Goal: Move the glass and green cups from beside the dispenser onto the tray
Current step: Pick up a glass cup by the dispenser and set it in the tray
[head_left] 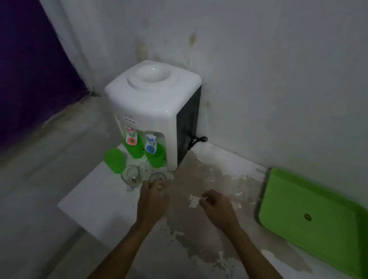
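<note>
A white water dispenser (152,108) stands on a low counter against the wall. Two green cups sit under its taps, one (135,148) at the left tap and one (157,157) at the right tap. A third green cup (113,160) stands to the left in front. Two clear glass cups stand in front of the dispenser, a left glass (131,176) and a right glass (158,177). My left hand (152,199) wraps its fingers around the right glass. My right hand (217,207) hovers loosely curled over the counter, holding nothing. A green tray (315,221) lies at the far right.
A black power cord (197,141) hangs at the dispenser's right side. The counter surface (199,204) is worn with peeling white paint. A purple wall panel (22,77) is at the left. The counter's left edge drops off near the glasses.
</note>
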A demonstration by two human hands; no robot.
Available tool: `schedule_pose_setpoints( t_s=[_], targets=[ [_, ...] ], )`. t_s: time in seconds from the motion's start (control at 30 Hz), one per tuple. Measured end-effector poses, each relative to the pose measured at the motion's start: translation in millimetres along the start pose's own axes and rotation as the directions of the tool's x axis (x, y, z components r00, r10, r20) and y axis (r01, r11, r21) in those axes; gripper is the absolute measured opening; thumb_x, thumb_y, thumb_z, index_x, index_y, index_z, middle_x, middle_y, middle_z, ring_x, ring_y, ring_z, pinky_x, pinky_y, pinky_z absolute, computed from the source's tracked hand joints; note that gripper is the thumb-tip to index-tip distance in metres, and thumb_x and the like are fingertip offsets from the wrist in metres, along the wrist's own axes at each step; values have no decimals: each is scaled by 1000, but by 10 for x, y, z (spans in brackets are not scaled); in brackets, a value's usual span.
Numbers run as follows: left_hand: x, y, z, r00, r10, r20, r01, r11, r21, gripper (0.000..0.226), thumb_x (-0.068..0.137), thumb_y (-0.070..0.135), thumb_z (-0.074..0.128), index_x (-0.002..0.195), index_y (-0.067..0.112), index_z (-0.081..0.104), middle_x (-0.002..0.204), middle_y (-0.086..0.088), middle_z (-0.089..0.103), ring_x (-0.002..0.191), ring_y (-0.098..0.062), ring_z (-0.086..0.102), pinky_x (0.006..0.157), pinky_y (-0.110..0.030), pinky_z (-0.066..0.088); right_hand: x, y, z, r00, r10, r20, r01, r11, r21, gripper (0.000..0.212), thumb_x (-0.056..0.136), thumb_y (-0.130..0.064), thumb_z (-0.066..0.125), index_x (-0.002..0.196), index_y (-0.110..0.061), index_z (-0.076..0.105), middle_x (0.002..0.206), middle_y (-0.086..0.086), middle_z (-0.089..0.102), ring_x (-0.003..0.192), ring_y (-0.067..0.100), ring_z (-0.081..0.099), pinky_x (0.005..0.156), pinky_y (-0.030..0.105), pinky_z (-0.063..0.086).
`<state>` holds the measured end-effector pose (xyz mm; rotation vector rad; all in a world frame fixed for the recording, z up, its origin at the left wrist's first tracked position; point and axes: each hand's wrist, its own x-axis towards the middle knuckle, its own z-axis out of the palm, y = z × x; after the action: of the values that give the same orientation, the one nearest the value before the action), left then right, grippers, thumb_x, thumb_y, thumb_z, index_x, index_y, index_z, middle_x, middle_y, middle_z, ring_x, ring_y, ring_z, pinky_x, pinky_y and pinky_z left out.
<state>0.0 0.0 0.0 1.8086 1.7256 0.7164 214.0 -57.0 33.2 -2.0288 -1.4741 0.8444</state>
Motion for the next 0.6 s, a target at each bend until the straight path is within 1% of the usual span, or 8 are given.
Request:
schedule_pose_setpoints(
  t_s=[0.07, 0.13, 0.2, 0.27, 0.3, 0.37, 0.5, 0.6],
  targets=[
    [51, -19, -31, 997, -5, -80, 6, 1000, 13, 37, 78, 20, 77, 111, 15, 61, 111, -8, 46, 101, -30, 54, 78, -38, 52, 34, -22, 39, 1000, 14, 19, -15, 1000, 21, 26, 87, -33, 65, 108, -18, 70, 91, 2, 71, 83, 16, 67, 77, 32, 55],
    [113, -47, -37, 997, 1, -78, 1, 1000, 18, 50, 77, 20, 79, 121, 10, 56, 121, -12, 45, 111, -33, 52, 82, -37, 51, 40, -36, 69, 999, 23, 48, -24, 999, 25, 26, 88, -33, 65, 108, -18, 69, 92, 3, 71, 83, 18, 67, 78, 34, 56],
    [204, -120, 3, 1000, -12, -4, 12, 1000, 19, 64, 81, 25, 78, 136, 12, 47, 137, -14, 40, 125, -33, 46, 91, -42, 52, 64, -36, 104, 998, 18, 56, -20, 999, 35, 25, 88, -33, 64, 107, -18, 69, 91, 3, 71, 82, 18, 67, 77, 35, 56],
    [291, -185, 55, 996, -39, 76, 36, 999, 36, 76, 85, 29, 74, 149, 14, 35, 153, -15, 31, 140, -32, 35, 102, -47, 47, 97, -32, 103, 999, 13, 53, -14, 999, 36, 25, 88, -32, 64, 107, -17, 68, 90, 2, 70, 81, 17, 66, 75, 33, 55],
    [329, -215, 82, 993, -61, 104, 57, 998, 41, 79, 87, 30, 72, 152, 13, 30, 157, -15, 28, 145, -31, 31, 107, -47, 43, 116, -27, 104, 999, 11, 51, -13, 999, 39, 24, 88, -32, 64, 107, -17, 68, 89, 1, 69, 80, 17, 66, 74, 32, 54],
    [397, -241, 127, 986, -93, 139, 89, 995, 34, 80, 89, 31, 70, 154, 11, 27, 158, -15, 29, 146, -30, 29, 112, -45, 38, 143, -22, 93, 999, 1, 44, -4, 999, 52, 24, 89, -31, 64, 107, -16, 68, 87, -1, 67, 79, 16, 65, 74, 32, 54],
    [465, -221, 164, 984, -130, 122, 133, 991, -11, 68, 89, 32, 69, 146, 10, 38, 142, -14, 47, 133, -31, 45, 104, -41, 42, 159, 36, 64, 999, 7, 31, -10, 996, 84, 23, 89, -30, 64, 107, -15, 69, 89, 3, 70, 80, 18, 66, 76, 34, 55],
    [527, -225, 163, 983, -133, 129, 127, 991, 51, 72, 89, 36, 70, 148, 9, 37, 142, -16, 45, 133, -32, 44, 105, -44, 43, 153, 109, 44, 999, 21, 28, -24, 996, 86, 22, 89, -28, 64, 106, -15, 69, 90, 5, 70, 81, 20, 66, 76, 35, 55]
  ],
)
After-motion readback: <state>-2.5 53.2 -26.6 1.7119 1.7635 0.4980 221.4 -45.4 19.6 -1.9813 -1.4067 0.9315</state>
